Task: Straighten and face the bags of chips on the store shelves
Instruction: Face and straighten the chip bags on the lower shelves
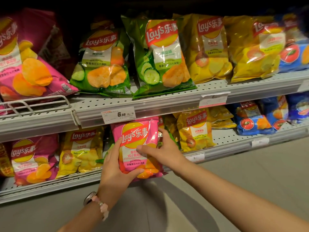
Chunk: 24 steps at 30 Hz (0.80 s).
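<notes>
**Two hands holding one pink bag of chips**

The left hand (115,166) is gripping the pink bag (137,148) at its lower left side. Its fingers are going up the left edge and its thumb is curling across the bottom front. The right hand (160,149) is holding the same bag on its right side, with the thumb lying over the front and the fingers reaching round the right edge. The bag is standing upright with its front showing, at the front of the lower shelf (50,185), in the middle. Its top is sitting just under the price tag (117,114).

Going left to right on the lower shelf, another pink bag (33,158) is standing first. A yellow bag (80,149) is just beside it. Then the held bag is coming next. A second yellow bag (195,129) is standing to its right. Blue bags (254,119) are sitting at the far right.

On the upper shelf (150,101), a big pink bag (30,69) is leaning at the left, behind a wire rail (38,102). Two green bags (160,56) are standing in the middle, the left one tilting. Yellow bags (209,47) are standing to the right of them. A blue bag (294,56) is showing at the far right edge.

A watch and a pink bead bracelet (100,205) are sitting on the left wrist.
</notes>
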Each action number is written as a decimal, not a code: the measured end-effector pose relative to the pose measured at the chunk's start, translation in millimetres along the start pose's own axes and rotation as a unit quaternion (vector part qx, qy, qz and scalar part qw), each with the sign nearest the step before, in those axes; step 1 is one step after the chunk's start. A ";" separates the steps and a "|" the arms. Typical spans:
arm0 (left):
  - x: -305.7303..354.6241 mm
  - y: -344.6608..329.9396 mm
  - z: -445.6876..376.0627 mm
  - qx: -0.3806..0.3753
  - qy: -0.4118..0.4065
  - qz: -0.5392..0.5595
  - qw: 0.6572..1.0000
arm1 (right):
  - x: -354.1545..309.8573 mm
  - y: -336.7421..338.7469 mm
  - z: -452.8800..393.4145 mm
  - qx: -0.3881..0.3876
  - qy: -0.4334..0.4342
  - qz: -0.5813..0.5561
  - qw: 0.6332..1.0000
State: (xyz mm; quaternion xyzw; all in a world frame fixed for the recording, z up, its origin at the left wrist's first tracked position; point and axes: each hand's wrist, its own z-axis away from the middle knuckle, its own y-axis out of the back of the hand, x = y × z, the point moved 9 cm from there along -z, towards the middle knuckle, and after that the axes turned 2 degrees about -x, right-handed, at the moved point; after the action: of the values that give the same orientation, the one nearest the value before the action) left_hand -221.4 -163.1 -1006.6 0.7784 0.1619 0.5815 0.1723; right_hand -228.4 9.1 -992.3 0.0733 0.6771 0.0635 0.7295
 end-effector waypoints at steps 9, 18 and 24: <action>48.2 -44.9 7.3 -0.058 -0.086 -0.053 0.993 | 6.7 56.6 21.3 0.117 0.034 0.054 0.991; 35.5 -106.1 -21.2 -0.189 -0.132 -0.371 0.899 | 31.5 177.6 39.0 0.193 0.008 0.082 0.978; -7.7 -132.4 -54.0 -0.218 -0.044 -0.514 0.829 | 42.8 227.1 43.0 0.229 0.012 0.098 0.968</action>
State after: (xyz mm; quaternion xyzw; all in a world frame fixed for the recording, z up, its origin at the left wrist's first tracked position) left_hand -282.2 -44.7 -1059.3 0.5498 0.4000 0.3947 0.6180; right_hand -180.8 239.3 -987.3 0.3037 0.6719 -0.0218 0.6752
